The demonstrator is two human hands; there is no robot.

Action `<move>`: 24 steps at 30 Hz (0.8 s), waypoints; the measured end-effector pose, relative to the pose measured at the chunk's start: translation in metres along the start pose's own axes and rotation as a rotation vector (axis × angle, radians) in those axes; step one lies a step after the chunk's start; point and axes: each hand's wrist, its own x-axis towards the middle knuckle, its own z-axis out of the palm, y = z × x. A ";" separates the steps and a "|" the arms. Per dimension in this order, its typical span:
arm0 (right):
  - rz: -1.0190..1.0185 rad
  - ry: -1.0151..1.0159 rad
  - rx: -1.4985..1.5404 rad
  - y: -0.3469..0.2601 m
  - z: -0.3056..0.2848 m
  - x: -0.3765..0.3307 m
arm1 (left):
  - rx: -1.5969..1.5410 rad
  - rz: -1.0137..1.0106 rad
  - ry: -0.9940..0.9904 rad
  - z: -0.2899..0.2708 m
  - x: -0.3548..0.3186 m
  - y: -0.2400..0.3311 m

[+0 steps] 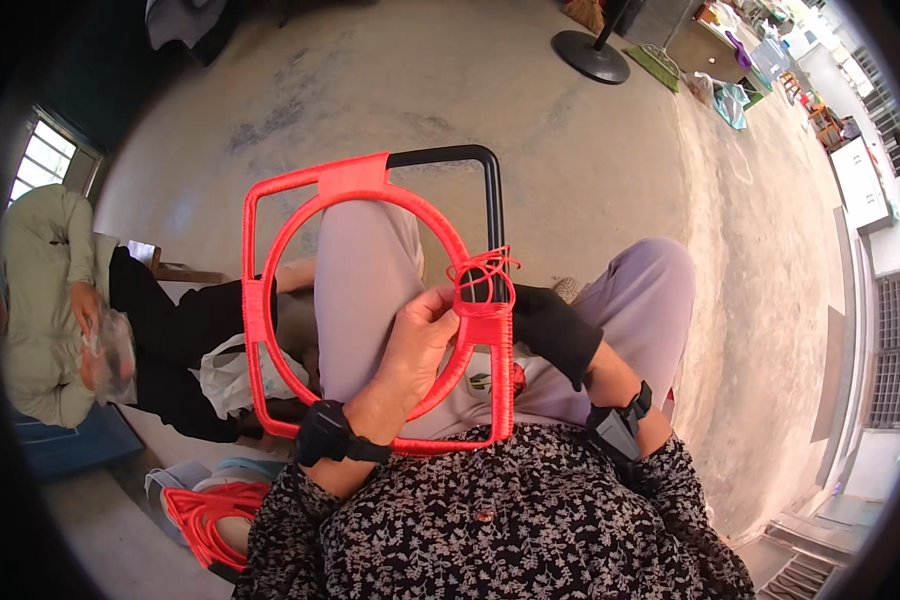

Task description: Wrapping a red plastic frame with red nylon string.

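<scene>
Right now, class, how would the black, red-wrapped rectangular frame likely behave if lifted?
The black tubular frame, partly wrapped in red cord, is probably stiff, its sides holding shape. Its large openings suggest lightness for its size. The thin red cord loops, curling loosely, may flop.

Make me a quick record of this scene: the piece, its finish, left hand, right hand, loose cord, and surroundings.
Piece: squarish frame with a round ring inside
Finish: mostly wrapped in red; upper right section black, unwrapped
Left hand: bare, fingertips at the ring's right side
Right hand: black glove, beside the frame's right bar, fingertips hidden
Loose cord: red loops at the right bar
Surroundings: red cord bundle at lower left; another person's hand with a clear bag
</scene>
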 end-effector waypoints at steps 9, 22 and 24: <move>-0.274 0.356 -0.040 -0.041 -0.054 -0.043 | -0.190 -0.096 0.045 -0.005 -0.001 0.004; -0.608 0.874 0.873 -0.016 -0.220 -0.139 | -0.240 0.025 -0.082 0.010 -0.012 0.024; -0.563 0.768 0.908 -0.027 -0.200 -0.126 | -0.215 0.035 -0.075 0.007 -0.012 0.021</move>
